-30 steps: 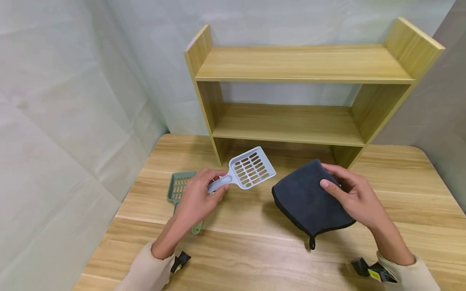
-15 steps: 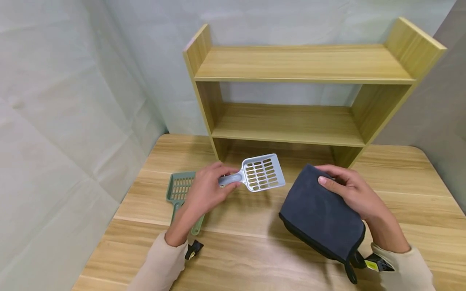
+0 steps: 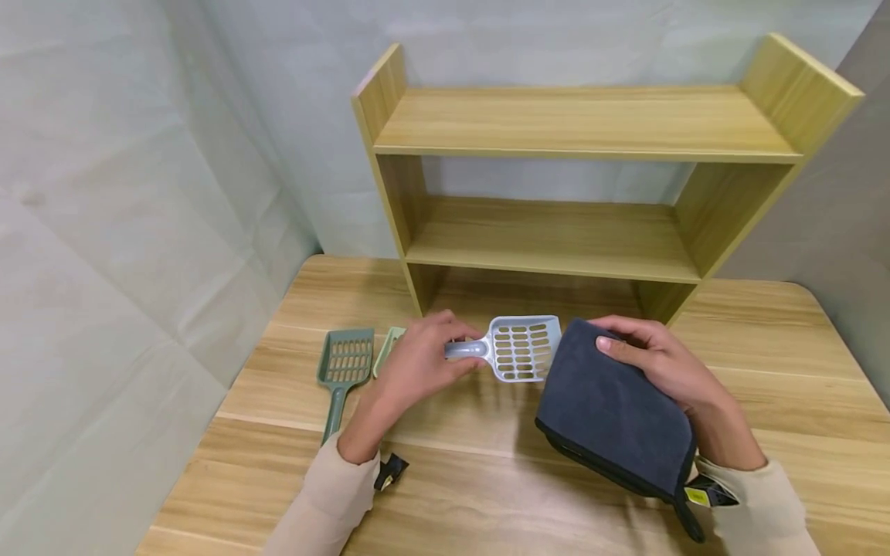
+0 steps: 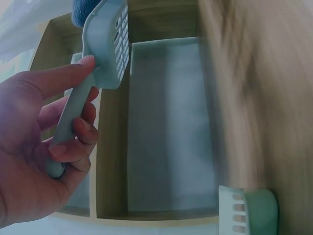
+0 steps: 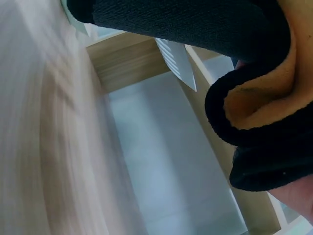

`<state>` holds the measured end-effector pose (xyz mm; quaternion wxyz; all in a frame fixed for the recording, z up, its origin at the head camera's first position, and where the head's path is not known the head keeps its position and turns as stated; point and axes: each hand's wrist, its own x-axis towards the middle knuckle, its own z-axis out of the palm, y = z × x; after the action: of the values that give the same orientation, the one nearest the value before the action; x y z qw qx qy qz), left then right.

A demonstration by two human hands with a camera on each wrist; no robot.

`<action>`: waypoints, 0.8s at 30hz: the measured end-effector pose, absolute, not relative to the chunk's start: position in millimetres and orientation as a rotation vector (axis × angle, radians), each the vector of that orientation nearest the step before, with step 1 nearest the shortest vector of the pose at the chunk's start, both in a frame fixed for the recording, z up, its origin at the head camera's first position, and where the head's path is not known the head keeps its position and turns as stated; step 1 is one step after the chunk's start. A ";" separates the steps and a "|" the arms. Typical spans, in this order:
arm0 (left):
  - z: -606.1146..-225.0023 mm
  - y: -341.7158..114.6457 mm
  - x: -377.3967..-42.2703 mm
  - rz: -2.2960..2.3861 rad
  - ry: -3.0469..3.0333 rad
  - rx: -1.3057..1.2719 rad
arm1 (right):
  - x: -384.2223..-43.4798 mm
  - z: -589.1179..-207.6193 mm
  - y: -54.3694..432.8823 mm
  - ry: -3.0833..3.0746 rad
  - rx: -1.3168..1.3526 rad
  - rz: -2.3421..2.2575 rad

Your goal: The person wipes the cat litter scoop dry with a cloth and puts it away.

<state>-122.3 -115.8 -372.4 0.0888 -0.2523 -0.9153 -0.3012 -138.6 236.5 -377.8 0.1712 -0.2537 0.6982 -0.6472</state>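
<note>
My left hand [image 3: 422, 361] grips the handle of a pale blue-grey litter scoop [image 3: 489, 349], held above the table with its slotted head pointing right. Thumb and fingers wrap the scoop handle [image 4: 73, 110] in the left wrist view. My right hand [image 3: 660, 367] holds a folded dark grey cloth [image 3: 615, 409] with black edging and a hanging loop, thumb on top. The scoop's front edge is right beside the cloth's left side; whether they touch I cannot tell. In the right wrist view the cloth [image 3: 584, 363] hides most of that hand, and an orange-brown inner face shows in its fold.
A dark green litter scoop [image 3: 337, 398] lies on the wooden table [image 3: 487, 494] at left. Beside it is a light green scoop [image 3: 386, 351], partly hidden by my left hand. A wooden shelf unit [image 3: 556, 266] stands behind both hands.
My left hand has moved right with the scoop, whose head has turned level and come close to the cloth. The right hand has shifted slightly left, and the cloth's loop corner has swung right.
</note>
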 end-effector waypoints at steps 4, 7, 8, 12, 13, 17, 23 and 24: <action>-376.5 -113.8 -122.7 -0.845 -2.720 -0.770 | -140.6 -381.1 235.1 1.991 -0.703 -1.824; -377.7 -111.0 -121.4 -0.817 -2.710 -0.779 | -141.7 -384.5 233.3 1.995 -0.688 -1.813; -378.2 -109.9 -120.7 -0.805 -2.708 -0.782 | -141.5 -385.7 232.5 2.006 -0.673 -1.806; -379.9 -105.3 -117.9 -0.770 -2.710 -0.784 | -140.8 -389.5 227.4 2.115 -0.580 -1.745; -380.7 -104.0 -117.4 -0.767 -2.713 -0.785 | -140.7 -390.2 225.6 2.154 -0.554 -1.722; -385.7 -98.4 -115.8 -0.759 -2.720 -0.776 | -141.1 -393.3 218.2 2.315 -0.498 -1.624; -393.6 -91.3 -112.9 -0.742 -2.702 -0.779 | -139.1 -398.6 210.0 2.590 -0.547 -1.473; -395.0 -90.3 -112.6 -0.736 -2.696 -0.785 | -138.5 -399.5 208.5 2.635 -0.561 -1.451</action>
<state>-112.6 -90.3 -395.0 0.1192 -0.2684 -0.9221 -0.2519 -138.5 208.5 -399.5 0.0406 -0.1832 0.8605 -0.4737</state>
